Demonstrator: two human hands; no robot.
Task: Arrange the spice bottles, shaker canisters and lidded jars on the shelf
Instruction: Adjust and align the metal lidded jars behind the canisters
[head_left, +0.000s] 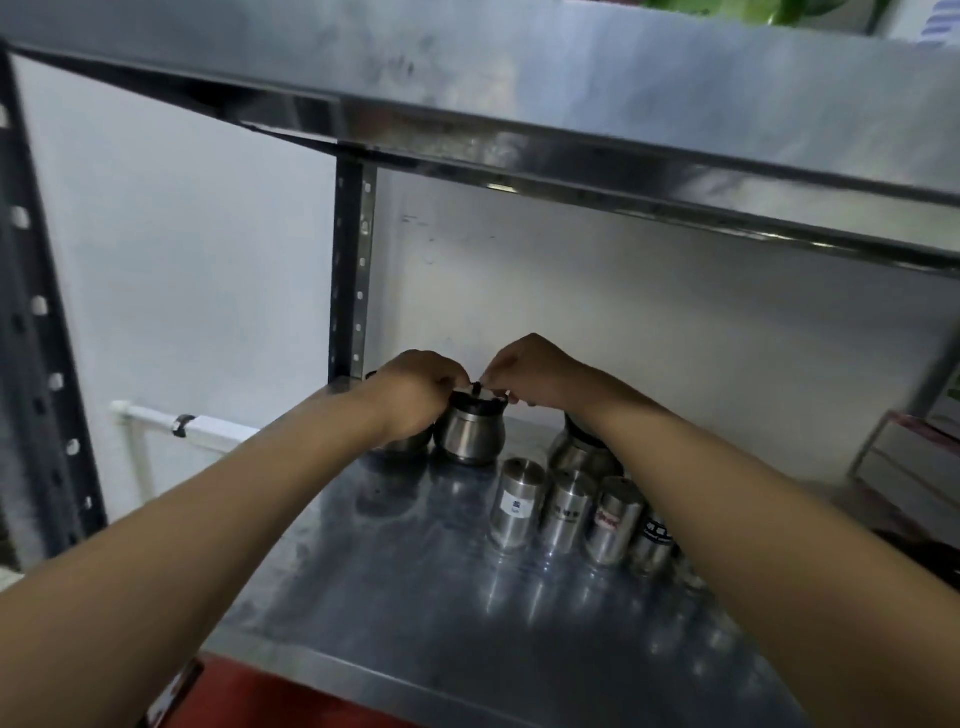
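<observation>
Both hands are up at the back left corner of the steel shelf (395, 613), working over one round-bellied lidded jar (471, 435). The left hand (410, 392) is curled over the jar's left shoulder, its fingers bent down at the rim. The right hand (530, 371) comes in from the other side with its fingers drawn together at the top of the jar, and it seems to be pinching the small dark knob or spoon handle (475, 387) that sticks up there, though the fingertips blur into it and I can't be sure of the grip. The jar stands upright on the shelf, close to the dark perforated upright post (353, 270) at the back.

Just behind the left wrist a second steel jar (408, 444) peeks out, mostly hidden by the hand. To the right, partly covered by the right forearm, stands a third rounded jar (579, 452) with a dark top. In front of it runs a row of four straight shaker canisters: the leftmost with a white label (517, 504), the next one (569, 509) touching or nearly touching it, then one with a red-lettered label (613, 519), and a last one with a dark label (655, 540) half behind the forearm. They stand upright, near the middle of the shelf and toward its right side.

An upper shelf (571, 104) hangs low across the top of the view, with green leaves (753, 10) above it. A white pipe (197, 423) runs along the wall to the left.
</observation>
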